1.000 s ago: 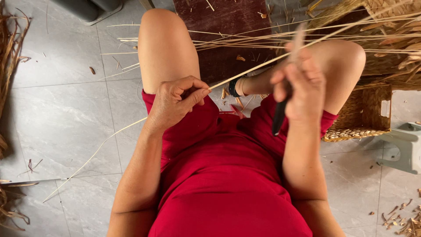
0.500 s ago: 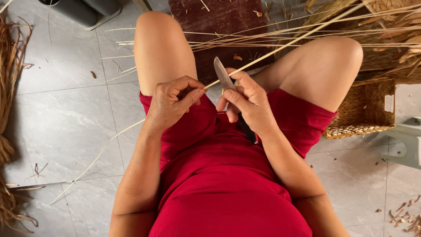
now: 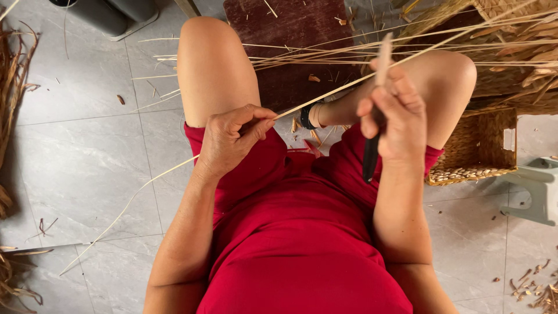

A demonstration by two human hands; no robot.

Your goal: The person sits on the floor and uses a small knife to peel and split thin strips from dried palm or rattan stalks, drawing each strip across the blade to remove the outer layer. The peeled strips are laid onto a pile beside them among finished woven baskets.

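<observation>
I sit on the floor in red clothes with my knees apart. My left hand (image 3: 232, 139) pinches a long pale cane strip (image 3: 343, 87) above my left thigh; the strip runs up to the right and trails down-left over the tiles. My right hand (image 3: 392, 113) is raised over my right knee and grips a knife (image 3: 372, 154) with a black handle, its blade pointing up beside the strip.
A woven basket (image 3: 474, 148) stands at my right knee, with more wickerwork and a bundle of cane strips (image 3: 494, 52) behind it. A dark board (image 3: 290, 35) lies between my legs. Dry fibre piles (image 3: 11, 87) lie at the left, shavings at bottom right.
My right hand has gone from up by the knee, down to the left hand at the strip, and back up and right. The left hand has stayed put.
</observation>
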